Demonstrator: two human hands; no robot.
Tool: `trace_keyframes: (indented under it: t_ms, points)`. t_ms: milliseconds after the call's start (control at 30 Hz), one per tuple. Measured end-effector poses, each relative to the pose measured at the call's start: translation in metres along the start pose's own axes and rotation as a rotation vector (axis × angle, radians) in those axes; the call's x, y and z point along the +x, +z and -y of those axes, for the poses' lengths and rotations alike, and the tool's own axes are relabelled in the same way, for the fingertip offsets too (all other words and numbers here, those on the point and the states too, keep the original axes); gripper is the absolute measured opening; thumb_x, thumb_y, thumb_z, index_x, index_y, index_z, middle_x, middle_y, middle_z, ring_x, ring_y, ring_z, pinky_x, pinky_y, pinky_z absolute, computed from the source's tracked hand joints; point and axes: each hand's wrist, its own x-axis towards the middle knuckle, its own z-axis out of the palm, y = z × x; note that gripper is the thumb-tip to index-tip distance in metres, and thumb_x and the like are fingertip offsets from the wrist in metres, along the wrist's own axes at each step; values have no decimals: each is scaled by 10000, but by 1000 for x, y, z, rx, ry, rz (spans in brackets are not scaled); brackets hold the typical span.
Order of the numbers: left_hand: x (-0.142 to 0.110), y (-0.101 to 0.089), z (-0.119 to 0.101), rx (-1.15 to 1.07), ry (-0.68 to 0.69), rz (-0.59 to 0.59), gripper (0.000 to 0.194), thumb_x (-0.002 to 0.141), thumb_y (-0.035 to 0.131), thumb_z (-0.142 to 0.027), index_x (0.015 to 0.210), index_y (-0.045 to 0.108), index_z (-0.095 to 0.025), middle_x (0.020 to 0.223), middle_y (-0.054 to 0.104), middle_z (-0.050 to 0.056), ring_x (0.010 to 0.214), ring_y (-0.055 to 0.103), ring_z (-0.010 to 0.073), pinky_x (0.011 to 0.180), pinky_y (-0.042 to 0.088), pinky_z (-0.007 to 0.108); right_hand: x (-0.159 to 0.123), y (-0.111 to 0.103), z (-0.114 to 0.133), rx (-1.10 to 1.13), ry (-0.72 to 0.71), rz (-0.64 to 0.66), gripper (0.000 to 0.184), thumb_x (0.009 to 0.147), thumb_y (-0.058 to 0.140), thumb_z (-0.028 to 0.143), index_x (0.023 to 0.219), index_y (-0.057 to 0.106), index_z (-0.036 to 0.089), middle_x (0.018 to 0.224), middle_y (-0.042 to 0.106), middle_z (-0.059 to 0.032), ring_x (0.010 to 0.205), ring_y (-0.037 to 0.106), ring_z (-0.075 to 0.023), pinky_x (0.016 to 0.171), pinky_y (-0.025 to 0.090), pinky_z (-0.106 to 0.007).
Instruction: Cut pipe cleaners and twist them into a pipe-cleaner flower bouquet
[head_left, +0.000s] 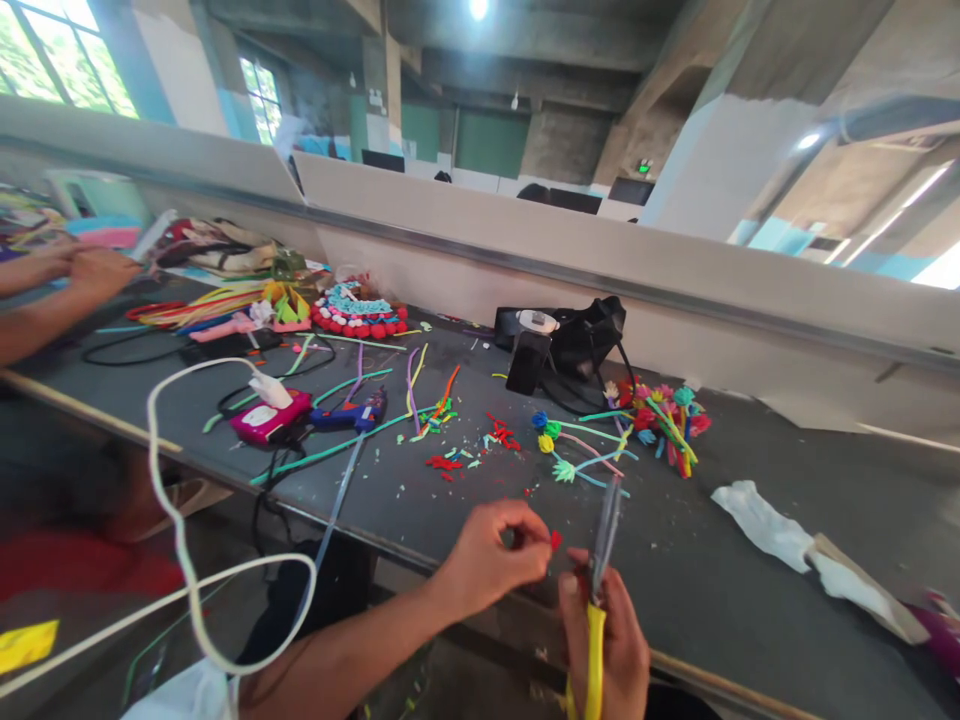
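Observation:
My left hand [491, 555] is closed in a pinch on a small red piece [556, 540] just above the near edge of the dark table [750, 560]. My right hand [604, 640] is wrapped round yellow-handled scissors [600, 590], blades pointing up and away, right beside the red piece. Red and green scraps [465, 450] lie on the table in front of both hands.
A bunch of colourful pipe-cleaner flowers [660, 420] lies ahead right, near a black bag [585, 340]. A blue glue gun [352, 415], pink box [266, 420], cables and pipe cleaners sit left. White cloth [765, 520] lies right. Another person's hands [67, 270] work far left.

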Motion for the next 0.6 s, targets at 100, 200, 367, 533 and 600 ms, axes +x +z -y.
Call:
trace_keyframes:
  t_ms: [100, 200, 367, 533, 600]
  points:
    - [7, -7, -9, -559, -249, -144, 84, 679, 686, -221, 685, 645, -148, 583, 537, -30, 557, 446, 88, 587, 324, 237, -3, 1, -10, -143, -115, 54, 473, 814, 622, 614, 995, 688, 182, 799, 699, -35, 624, 632, -166, 628, 491, -247]
    - [10, -11, -10, -840, -283, -199, 132, 641, 757, -210, 711, 670, -140, 626, 584, -16, 616, 514, 96, 647, 371, 231, -7, 5, -21, -263, -190, 94, 458, 849, 603, 584, 1033, 674, 171, 797, 720, -43, 625, 662, -172, 619, 495, -241]
    - [6, -7, -6, -935, -234, -149, 97, 691, 754, -186, 730, 687, -128, 658, 617, 1, 637, 525, 92, 643, 386, 219, -6, 5, -33, -397, -409, 129, 410, 874, 606, 515, 1054, 676, 154, 850, 760, -69, 634, 714, -166, 558, 518, -202]
    - [5, -4, -9, -964, -229, -138, 87, 706, 745, -182, 724, 680, -128, 660, 621, 4, 633, 528, 97, 653, 411, 228, -4, 3, -33, -419, -460, 151, 387, 896, 592, 480, 1068, 665, 141, 820, 758, -62, 622, 720, -158, 550, 527, -188]
    - [5, -4, -9, -962, -229, -142, 85, 712, 741, -183, 734, 681, -129, 662, 621, 5, 636, 529, 98, 654, 413, 230, -5, 3, -33, -421, -458, 140, 389, 897, 591, 483, 1061, 669, 139, 816, 759, -64, 621, 723, -160, 554, 531, -189]
